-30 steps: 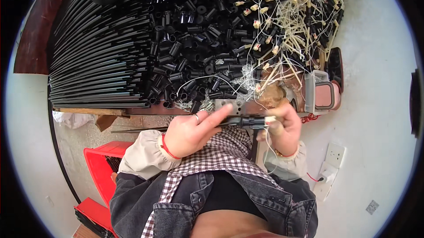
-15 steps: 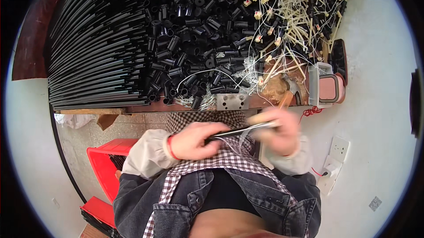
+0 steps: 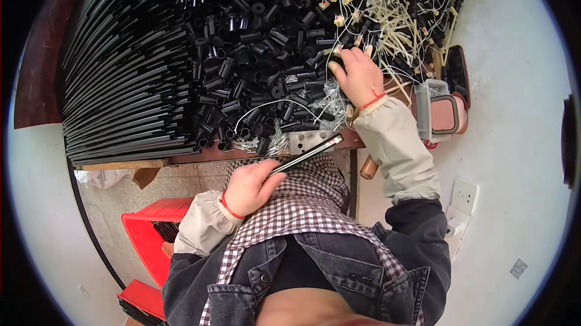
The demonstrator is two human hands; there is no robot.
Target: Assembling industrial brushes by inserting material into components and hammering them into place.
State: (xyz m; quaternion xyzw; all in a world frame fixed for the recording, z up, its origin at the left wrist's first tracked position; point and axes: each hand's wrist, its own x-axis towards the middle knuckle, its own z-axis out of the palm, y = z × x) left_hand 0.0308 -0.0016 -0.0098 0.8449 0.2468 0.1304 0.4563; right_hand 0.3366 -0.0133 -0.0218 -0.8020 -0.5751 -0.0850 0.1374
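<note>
My left hand [image 3: 249, 188] is closed around the lower end of a slim black tube [image 3: 302, 158]. The tube slants up to the right in front of the table edge, with a pale, shiny tip. My right hand [image 3: 361, 81] reaches over the table, thumb and fingers apart, its fingertips at the near edge of a heap of white-wired black parts with small cream connectors [image 3: 396, 20]. Whether those fingertips touch a connector, I cannot tell. Beneath my right forearm a wooden handle [image 3: 369, 167] sticks out past the table edge; its other end is hidden.
Long black tubes [image 3: 127, 96] fill the table's left side. Short black sleeves [image 3: 242, 65] are heaped mid-table, with small metal pins [image 3: 277, 141] near a metal block [image 3: 310, 141]. A clear plastic container [image 3: 423, 111] sits at the right edge. A red crate [image 3: 136, 229] stands lower left.
My right hand has let go of the tube and moved up and away to the wired heap. The tube stays in my left hand, now tilted more steeply. The white cord beside it no longer shows.
</note>
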